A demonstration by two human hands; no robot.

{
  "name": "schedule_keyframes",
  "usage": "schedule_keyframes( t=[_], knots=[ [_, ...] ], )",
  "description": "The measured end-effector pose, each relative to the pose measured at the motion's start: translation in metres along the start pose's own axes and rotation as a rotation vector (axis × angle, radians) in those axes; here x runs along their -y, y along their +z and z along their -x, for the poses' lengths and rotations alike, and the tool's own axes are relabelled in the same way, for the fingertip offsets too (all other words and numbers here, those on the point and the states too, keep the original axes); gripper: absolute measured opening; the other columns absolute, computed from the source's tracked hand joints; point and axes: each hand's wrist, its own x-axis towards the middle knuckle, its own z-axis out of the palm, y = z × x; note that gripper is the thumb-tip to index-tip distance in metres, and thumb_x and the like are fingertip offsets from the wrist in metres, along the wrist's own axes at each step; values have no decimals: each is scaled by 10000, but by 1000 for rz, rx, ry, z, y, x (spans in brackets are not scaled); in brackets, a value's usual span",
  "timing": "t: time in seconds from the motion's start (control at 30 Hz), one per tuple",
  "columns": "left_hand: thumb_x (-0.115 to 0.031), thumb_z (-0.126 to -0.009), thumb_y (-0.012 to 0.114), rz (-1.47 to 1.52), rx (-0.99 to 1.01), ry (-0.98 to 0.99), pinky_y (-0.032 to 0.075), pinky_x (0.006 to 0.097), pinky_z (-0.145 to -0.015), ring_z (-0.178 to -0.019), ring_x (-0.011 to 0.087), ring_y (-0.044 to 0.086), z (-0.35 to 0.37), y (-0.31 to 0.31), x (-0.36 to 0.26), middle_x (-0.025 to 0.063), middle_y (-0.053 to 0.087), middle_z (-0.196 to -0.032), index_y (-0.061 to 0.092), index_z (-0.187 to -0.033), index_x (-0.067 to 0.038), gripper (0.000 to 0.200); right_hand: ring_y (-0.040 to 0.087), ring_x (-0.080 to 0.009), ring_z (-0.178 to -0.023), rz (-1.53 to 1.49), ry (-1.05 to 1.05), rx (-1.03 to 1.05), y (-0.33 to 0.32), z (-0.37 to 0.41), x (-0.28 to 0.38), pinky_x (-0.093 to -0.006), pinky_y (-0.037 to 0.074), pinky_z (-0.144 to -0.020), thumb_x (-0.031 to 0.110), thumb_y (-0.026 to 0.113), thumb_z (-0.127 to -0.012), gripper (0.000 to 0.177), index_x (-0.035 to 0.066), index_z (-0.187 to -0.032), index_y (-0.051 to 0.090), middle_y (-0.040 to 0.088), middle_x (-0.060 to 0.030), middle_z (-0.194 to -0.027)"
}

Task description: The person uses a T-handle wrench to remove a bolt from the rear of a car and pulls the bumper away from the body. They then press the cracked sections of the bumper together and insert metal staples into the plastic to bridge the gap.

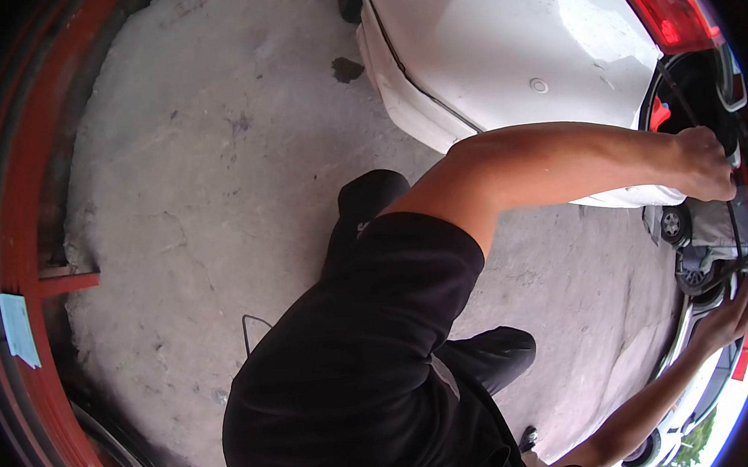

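My left hand [706,162] is closed in a fist around a thin dark strip [734,221], beside the open rear end of a white car [499,42]. The strip shows on both sides of the fist and runs towards my right hand [731,314]. That hand is raised at the right edge, its fingers closed near the strip's lower end. Dark bar-like parts cross there, and the fingertips are partly hidden. A red tail light [657,1] is above my left hand. Something small and red [660,113] sits inside the car's dark opening.
Grey concrete floor [187,160] surrounds my legs, with a dark stain near the car. A red metal frame [30,214] bearing a pale blue paper [19,329] lines the left side. Other vehicles, with a wheel [673,225] showing, stand at the right.
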Motion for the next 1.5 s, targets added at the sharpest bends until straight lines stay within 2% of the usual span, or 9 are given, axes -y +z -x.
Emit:
schedule_keyframes(
  t=[0.1, 0.3, 0.47, 0.63, 0.8, 1.1, 1.23, 1.33, 1.5],
  knots=[
    [-200, -905, 648, 34, 44, 12, 618, 476, -627, -865, 344, 775, 4, -5, -6, 115, 750, -843, 665, -896, -85, 116, 693, -139, -1012, -522, 702, 124, -3, 6, 19, -265, 520, -766, 215, 689, -1020, 408, 20, -1378, 671, 724, -67, -1280],
    [-209, -915, 653, -79, -19, -63, 617, 479, -638, -932, 335, 768, 12, -17, -16, 97, 753, -887, 668, -944, -114, 101, 698, -289, -1172, 769, -696, 247, 6, -14, 0, -355, 579, -880, 60, 553, -1062, 355, 60, -1401, 659, 689, -137, -1369],
    [-213, -907, 652, -39, 34, 66, 618, 467, -645, -932, 330, 767, 10, -5, -7, 95, 754, -877, 673, -910, -107, 108, 617, -336, -1328, 631, -637, 113, -7, -4, -17, -459, 543, -1038, 96, 529, -1075, 346, 51, -1391, 664, 595, -164, -1501],
    [-209, -898, 655, -23, 52, 7, 612, 467, -627, -885, 333, 770, 1, -2, -9, 72, 752, -830, 685, -907, -108, 106, 587, -119, -806, 13, 429, 303, -13, 16, 14, -256, 437, -625, 171, 612, -1067, 345, -13, -1350, 684, 664, -63, -1371],
    [-199, -886, 664, -27, 9, -45, 612, 474, -613, -876, 336, 775, 3, -6, -13, 74, 756, -812, 696, -899, -107, 97, 719, -223, -961, 570, -711, 146, 10, -11, 28, -364, 589, -770, 55, 633, -1047, 308, 97, -1337, 726, 737, -83, -1223],
    [-186, -840, 689, -35, 91, 71, 632, 497, -746, -970, 338, 771, -4, -21, -14, 88, 764, -844, 696, -829, -74, 113, 733, -259, -1014, 562, -756, -10, -12, 5, 11, -361, 584, -882, 84, 640, -1049, 258, 67, -1274, 765, 756, -131, -1180],
    [-176, -802, 700, -28, 28, 52, 596, 452, -689, -891, 342, 758, -9, -23, -21, 138, 737, -792, 690, -799, -65, 111, 640, -118, -705, -292, 557, -167, -14, 40, 15, -283, 481, -609, 398, 597, -1076, 426, 51, -953, 811, 728, -62, -869],
    [-183, -795, 692, -104, -115, 31, 550, 419, -660, -791, 320, 725, -8, -6, -16, 147, 704, -752, 680, -774, -65, 120, 451, -44, -489, -447, 550, 60, 14, 41, 39, -226, 292, -464, 397, 616, -1073, 431, 101, -759, 631, 573, 30, -678],
    [-166, -839, 660, -110, -197, 65, 556, 430, -706, -853, 302, 703, -1, -16, -21, 129, 702, -838, 693, -827, -67, 106, 550, -50, -601, -142, 489, 257, 19, 24, 72, -220, 423, -526, 234, 670, -1048, 479, 31, -1471, 573, 669, -2, -867]
  ],
)
